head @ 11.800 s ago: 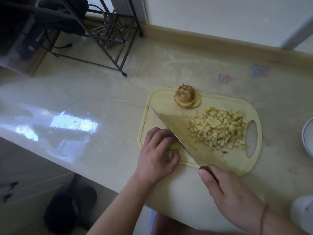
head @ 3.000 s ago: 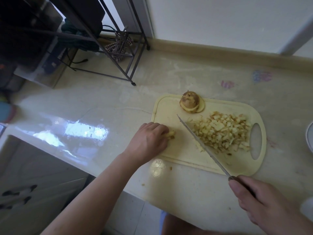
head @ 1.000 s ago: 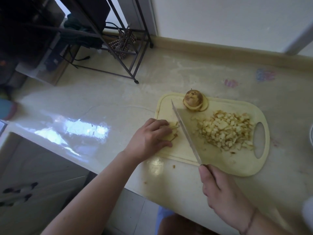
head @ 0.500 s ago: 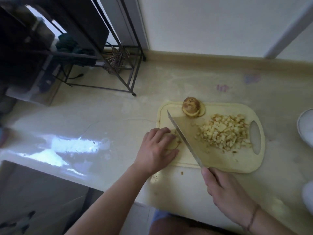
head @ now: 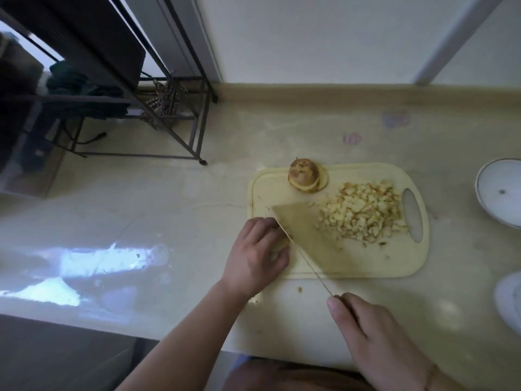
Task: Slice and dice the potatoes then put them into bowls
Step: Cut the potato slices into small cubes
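A pale yellow cutting board (head: 394, 261) lies on the counter. A heap of diced potato (head: 363, 214) covers its right half. A potato end piece with skin (head: 304, 173) sits on a slice at the board's far edge. My left hand (head: 258, 253) curls over a small potato piece at the board's left side; most of that piece is hidden under my fingers. My right hand (head: 372, 337) grips the handle of a knife (head: 301, 235), whose wide blade stands right against my left fingers.
A white bowl (head: 499, 193) stands at the right edge, with another white object (head: 507, 300) nearer me. A black metal rack (head: 158, 108) occupies the counter's back left. A potato crumb (head: 299, 289) lies just off the board. The counter's front edge runs below my arms.
The knife blade has come down closer to my left fingers and tilted flatter toward the camera. My left hand stays on the potato piece. The camera view has shifted slightly.
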Demonstrator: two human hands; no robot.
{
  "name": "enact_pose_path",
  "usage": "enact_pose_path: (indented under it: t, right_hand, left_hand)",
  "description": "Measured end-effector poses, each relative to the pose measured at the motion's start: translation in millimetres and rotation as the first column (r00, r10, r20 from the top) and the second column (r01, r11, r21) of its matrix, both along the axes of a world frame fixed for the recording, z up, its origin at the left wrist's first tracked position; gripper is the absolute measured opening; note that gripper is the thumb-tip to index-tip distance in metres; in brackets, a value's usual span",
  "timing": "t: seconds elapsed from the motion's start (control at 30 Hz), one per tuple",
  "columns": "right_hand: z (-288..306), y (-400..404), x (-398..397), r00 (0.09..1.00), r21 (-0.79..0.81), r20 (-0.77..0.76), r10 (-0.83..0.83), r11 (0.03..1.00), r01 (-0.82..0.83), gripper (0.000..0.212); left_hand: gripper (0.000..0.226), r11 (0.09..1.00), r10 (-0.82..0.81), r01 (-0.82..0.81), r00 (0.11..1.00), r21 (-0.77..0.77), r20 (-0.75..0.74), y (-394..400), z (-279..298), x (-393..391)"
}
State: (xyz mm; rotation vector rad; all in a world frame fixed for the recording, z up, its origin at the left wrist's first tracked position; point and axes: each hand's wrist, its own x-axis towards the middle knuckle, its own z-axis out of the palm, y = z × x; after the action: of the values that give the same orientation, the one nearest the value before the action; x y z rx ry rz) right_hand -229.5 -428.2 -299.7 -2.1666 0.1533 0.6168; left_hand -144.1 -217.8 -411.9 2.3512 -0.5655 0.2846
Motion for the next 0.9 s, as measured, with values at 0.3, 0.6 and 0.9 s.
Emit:
enact_pose_path:
  t: [0.3,0.6,0.9]
  right_hand:
    - [-5.8,4.1,0.5,0.999,-0.006,-0.045,-0.021,1.0,0.021,0.046]
    - [-26.1,6.8,12.5,0.993,0.01,0.102,-0.065,0.998,0.065,0.064]
    - [-11.2,3.5,4.0,0.998,0.038,0.028,-0.053,0.998,0.051,0.052]
  left_hand:
    - [0.023,0.997,0.002,-0.004,1.0,-0.072,-0.024,-0.6,1.1,2.0]
    - [0.023,0.998,-0.009,0.007,0.999,-0.063,-0.034,0.9,1.1,2.0]
    - [0.03,0.996,0.016,-0.018,0.999,-0.084,-0.034,5.6,3.7,-5.6]
